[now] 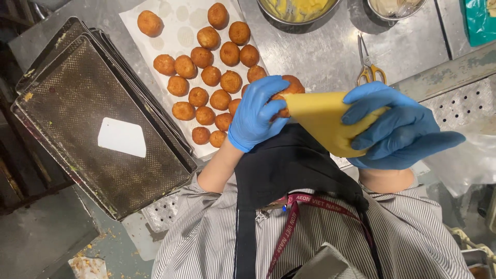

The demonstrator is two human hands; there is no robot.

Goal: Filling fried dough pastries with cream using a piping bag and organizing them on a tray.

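A person's gloved right hand (400, 126) closes its grip around the fat end of a soft, yielding yellow piping bag (323, 120), while the left hand (257, 112) pinches a browned, likely fragile pastry ball (289, 92) against the bag's tip. Beyond the grip, more balls (211, 75) sit on white paper (182, 28); a steel bowl (298, 11) holds yellow cream.

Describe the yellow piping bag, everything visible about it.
The piping bag is a cone of smooth, pale yellow material that looks soft and full. It lies roughly level in front of the chest, narrow tip pointing to the picture's left. The right hand, in a blue glove, wraps its wide end. The tip meets a browned ball held by the gloved left hand. Its far end is hidden under the right hand's fingers.
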